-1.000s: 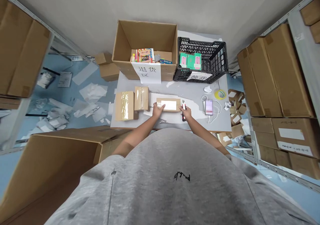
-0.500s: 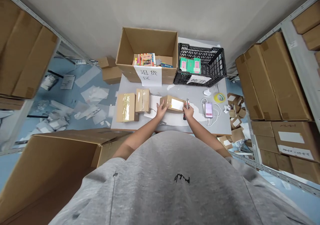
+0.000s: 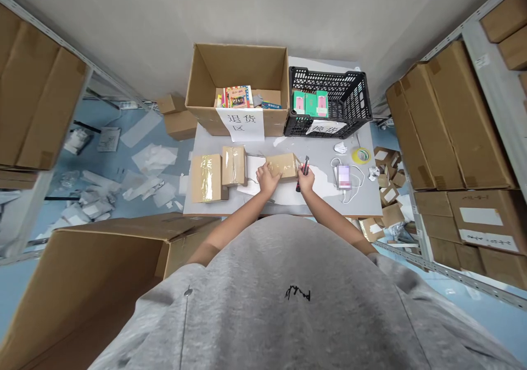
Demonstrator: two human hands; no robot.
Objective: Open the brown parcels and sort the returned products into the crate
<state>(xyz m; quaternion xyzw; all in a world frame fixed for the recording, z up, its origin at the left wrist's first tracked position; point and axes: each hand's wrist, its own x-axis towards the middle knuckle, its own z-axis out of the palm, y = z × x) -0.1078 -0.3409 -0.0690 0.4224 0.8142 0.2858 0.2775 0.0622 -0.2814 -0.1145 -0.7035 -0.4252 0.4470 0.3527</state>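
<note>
A small taped cardboard box (image 3: 285, 164) lies on the white paper in front of me, its clear tape strip facing up. My left hand (image 3: 268, 179) grips the left end of this box. In my right hand (image 3: 306, 181) is a red and black utility knife (image 3: 305, 168), its tip pointing away from me, while the fingers touch the box's right end. Two more taped boxes, a larger box (image 3: 207, 178) and a smaller box (image 3: 234, 166), stand side by side at the left of the table.
Behind stand a large carton (image 3: 236, 123) with books and a black crate (image 3: 329, 130) holding green boxes. At right lie a phone (image 3: 343, 177) with a white cable and a tape roll (image 3: 361, 156). An open carton (image 3: 102, 282) stands at lower left; shelves flank both sides.
The small box has been turned over: its white label faced up before, and now its taped side does. The knife stays in my right hand.
</note>
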